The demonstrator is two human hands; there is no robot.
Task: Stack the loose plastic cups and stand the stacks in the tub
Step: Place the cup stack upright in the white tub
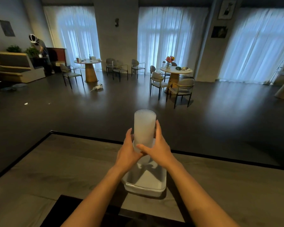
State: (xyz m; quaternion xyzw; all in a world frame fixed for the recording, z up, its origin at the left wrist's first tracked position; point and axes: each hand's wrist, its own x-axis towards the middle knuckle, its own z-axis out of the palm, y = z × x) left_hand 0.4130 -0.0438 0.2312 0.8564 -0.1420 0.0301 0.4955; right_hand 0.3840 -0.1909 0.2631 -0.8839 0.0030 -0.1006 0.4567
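Left hand (pixel 127 153) and right hand (pixel 157 149) clamped together round cup stack (pixel 144 128), above tub (pixel 144 182). Risk: tall stack tipping once released; tub floor looks shallow.

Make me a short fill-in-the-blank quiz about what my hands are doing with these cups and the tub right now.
1. The stack of cups is gripped by ____ hands, the left hand and the right hand.
2. The stack is held ____ the white tub, not standing in it.
3. The tub rests on the ____.
4. The cups' ribbed walls look ____, not coloured.

Missing words: both; above; table; frosted white
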